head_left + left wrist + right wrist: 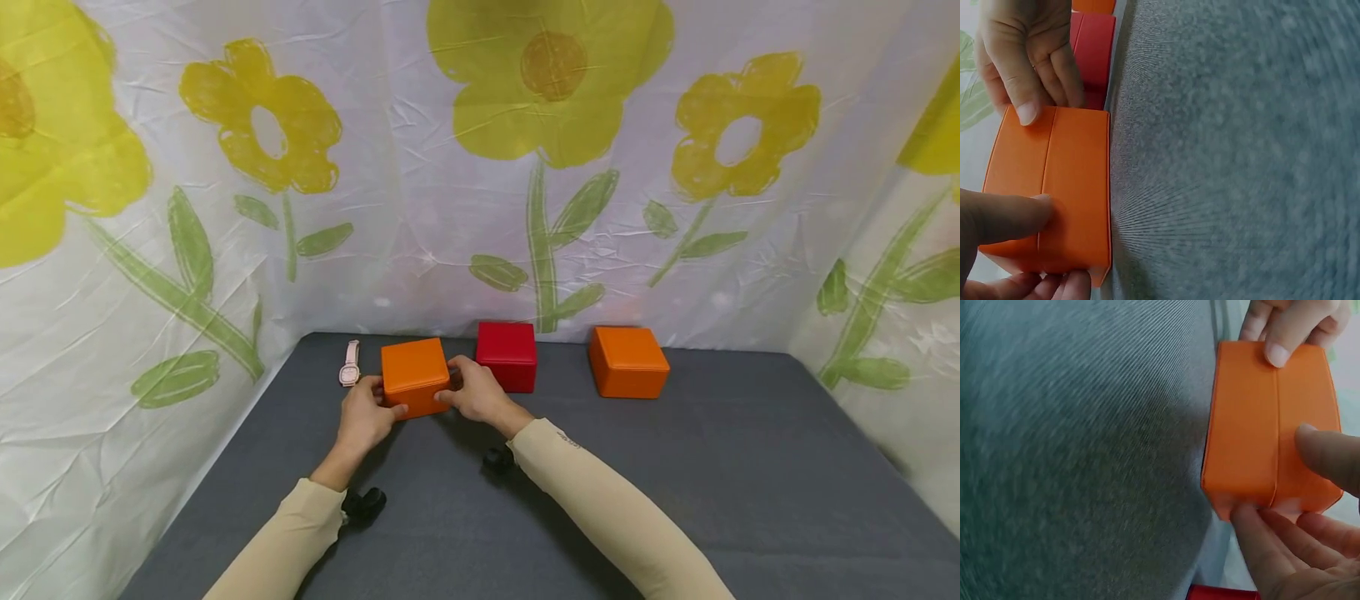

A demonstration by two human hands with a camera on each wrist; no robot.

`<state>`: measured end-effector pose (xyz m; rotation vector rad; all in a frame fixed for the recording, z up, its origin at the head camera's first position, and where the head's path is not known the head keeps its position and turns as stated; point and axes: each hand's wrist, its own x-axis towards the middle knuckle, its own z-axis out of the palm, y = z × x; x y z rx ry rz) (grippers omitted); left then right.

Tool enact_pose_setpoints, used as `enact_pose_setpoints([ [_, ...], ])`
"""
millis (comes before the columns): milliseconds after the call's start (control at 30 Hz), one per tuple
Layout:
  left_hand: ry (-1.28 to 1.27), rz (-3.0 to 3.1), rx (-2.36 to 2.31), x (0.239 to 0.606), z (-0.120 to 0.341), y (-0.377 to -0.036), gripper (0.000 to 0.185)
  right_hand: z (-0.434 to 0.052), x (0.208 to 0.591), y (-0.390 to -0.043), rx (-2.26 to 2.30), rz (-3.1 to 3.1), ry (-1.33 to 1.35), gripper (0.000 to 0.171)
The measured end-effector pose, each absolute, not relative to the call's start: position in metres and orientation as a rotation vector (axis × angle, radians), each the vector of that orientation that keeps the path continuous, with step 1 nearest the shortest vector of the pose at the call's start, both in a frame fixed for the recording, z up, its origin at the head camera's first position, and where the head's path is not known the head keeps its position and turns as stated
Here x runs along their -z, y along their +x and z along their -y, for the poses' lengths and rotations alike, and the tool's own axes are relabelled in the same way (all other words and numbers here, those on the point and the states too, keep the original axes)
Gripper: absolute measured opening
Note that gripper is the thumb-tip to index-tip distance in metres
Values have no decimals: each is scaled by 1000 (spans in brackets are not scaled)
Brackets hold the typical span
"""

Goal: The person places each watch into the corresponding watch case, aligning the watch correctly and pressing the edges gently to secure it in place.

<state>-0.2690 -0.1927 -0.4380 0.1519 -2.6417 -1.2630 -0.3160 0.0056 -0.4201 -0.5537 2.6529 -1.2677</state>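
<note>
Both hands hold one orange box (415, 375) with a leather-like surface and a seam around its lid. My left hand (366, 421) grips its left side, thumb on the front face and fingers around the side. On the right side my right hand (480, 392) holds it the same way. In the left wrist view, the left thumb lies on the front of the box (1079, 169) near the seam. The lid looks closed in the right wrist view, where both thumbs press the front of the box (1247, 425). A pink watch (349, 364) lies just left of it.
A red box (507, 357) stands close beside the right hand's fingers, and a second orange box (630, 362) sits farther right. All rest on a dark grey table (712, 492). Behind it hangs a white curtain (397, 250) with yellow flowers.
</note>
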Motion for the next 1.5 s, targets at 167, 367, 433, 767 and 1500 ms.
enact_pose_setpoints([
  [167,187,2678,1251,440,192,-271,58,-5,422,-318,1295,-2642,-548,56],
  [367,201,2665,1338,439,191,-272,56,-4,423,-323,1305,-2670,-539,53],
  [433,209,2658,1348,439,191,-271,56,-5,423,-323,1292,-2680,-541,54],
  [767,247,2650,1342,443,191,-273,56,-5,422,-322,1213,-2696,-627,62],
  [1500,275,2623,1460,441,196,-273,62,-15,411,-335,314,-2901,-1741,32],
])
